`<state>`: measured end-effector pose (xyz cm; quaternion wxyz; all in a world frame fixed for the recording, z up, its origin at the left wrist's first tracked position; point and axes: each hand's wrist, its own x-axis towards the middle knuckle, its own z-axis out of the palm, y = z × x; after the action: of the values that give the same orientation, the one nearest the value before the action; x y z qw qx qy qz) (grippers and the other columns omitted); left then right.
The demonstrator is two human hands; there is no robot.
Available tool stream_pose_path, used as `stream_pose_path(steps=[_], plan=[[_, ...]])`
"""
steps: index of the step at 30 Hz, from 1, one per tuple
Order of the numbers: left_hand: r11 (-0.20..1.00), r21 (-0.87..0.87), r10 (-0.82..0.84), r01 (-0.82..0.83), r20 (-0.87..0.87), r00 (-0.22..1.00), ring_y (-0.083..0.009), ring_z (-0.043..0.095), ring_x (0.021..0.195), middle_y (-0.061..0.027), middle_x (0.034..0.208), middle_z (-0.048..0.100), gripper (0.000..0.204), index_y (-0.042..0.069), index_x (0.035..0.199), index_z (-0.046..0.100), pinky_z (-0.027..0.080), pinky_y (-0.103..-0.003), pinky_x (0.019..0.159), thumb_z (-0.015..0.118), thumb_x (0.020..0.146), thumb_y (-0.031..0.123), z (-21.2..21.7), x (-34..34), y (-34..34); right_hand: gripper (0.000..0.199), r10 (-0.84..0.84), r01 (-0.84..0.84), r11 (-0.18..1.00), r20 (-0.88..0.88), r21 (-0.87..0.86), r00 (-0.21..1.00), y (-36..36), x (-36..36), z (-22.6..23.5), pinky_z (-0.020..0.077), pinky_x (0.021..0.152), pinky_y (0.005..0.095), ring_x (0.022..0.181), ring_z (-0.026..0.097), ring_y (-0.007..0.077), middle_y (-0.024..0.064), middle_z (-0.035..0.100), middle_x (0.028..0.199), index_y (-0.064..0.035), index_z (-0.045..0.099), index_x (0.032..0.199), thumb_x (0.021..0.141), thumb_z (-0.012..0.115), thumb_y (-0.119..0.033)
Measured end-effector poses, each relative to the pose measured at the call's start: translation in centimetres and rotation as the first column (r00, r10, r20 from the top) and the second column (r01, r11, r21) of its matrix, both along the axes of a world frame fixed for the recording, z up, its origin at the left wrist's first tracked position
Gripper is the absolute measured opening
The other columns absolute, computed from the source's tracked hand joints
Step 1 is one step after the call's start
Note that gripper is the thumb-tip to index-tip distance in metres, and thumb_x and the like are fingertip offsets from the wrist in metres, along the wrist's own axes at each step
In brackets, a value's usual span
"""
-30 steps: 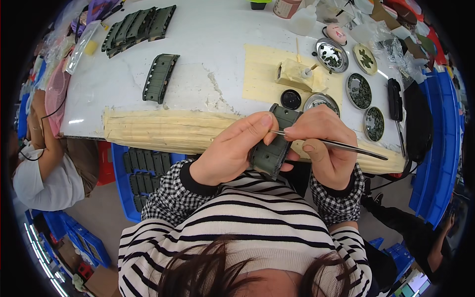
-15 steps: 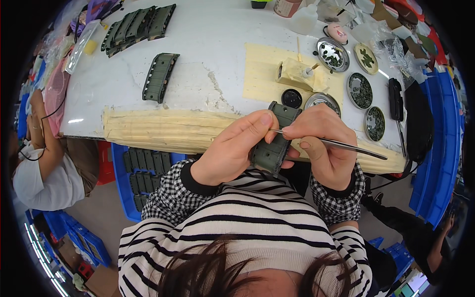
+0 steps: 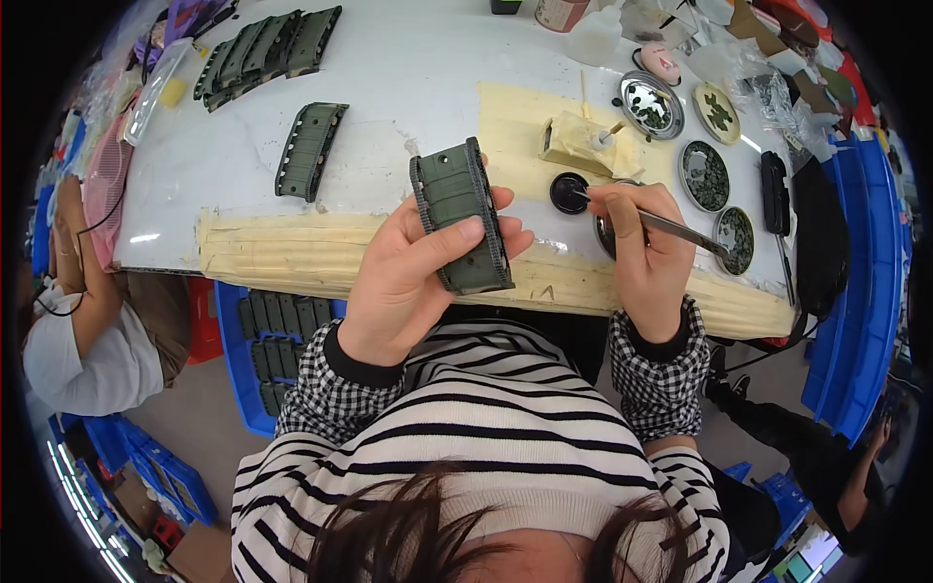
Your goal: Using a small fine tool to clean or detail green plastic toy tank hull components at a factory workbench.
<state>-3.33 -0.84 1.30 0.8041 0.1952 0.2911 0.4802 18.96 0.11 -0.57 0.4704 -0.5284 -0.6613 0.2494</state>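
My left hand [image 3: 394,282] grips a dark green, ribbed plastic part [image 3: 452,199] with dark toothed long edges and a small hole near its top. The thumb lies across its face and the fingers wrap behind. In my right hand [image 3: 649,253] are metal tweezers [image 3: 685,236], pinched between thumb and fingers. Their tip is at a small round black dish [image 3: 567,192]; whether it grips anything is too small to tell. A round metal dish [image 3: 604,236] is partly hidden behind my right hand.
Similar green parts [image 3: 311,146] lie at the left of the table, with several stacked behind. Dishes of small green pieces [image 3: 705,175] stand at the right, near a paper-wrapped holder [image 3: 573,146]. A blue crate [image 3: 233,360] sits below the table edge. Another person [image 3: 92,330] is at the left.
My hands have moved apart. The left has carried the green part leftward and turned it more upright; the right has brought the tweezers off the part to the black dish.
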Motion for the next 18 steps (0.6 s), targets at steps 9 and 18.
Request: stream_pose_path(steps=[9,18], plan=[[0.987,-0.054,0.156,-0.152,0.078,0.985,-0.0329,0.057,0.112,-0.0204,0.118,0.058,0.040,0.006,0.133,0.039,0.045,-0.049,0.104,0.048,0.094,0.003,-0.39,0.40,-0.26,0.011,0.018,-0.023,0.999,0.127,0.039,0.992,0.51,-0.16,-0.10,0.0448,0.066,0.0307,0.074,0.056,0.0210,0.0067,0.067,0.078,-0.0019,0.070,0.093,0.089,0.064,-0.010],[0.982,-0.047,0.182,-0.180,0.024,0.983,-0.0260,0.058,0.114,-0.0240,0.128,0.054,0.042,0.006,0.135,0.038,0.050,-0.039,0.095,0.049,0.095,0.011,0.29,-0.07,-0.02,0.015,0.074,-0.100,0.990,-0.244,-0.099,0.967,-0.27,0.02,0.67,0.0458,0.068,0.0304,0.077,0.058,0.0179,0.0071,0.067,0.079,-0.0001,0.069,0.094,0.094,0.059,-0.011]])
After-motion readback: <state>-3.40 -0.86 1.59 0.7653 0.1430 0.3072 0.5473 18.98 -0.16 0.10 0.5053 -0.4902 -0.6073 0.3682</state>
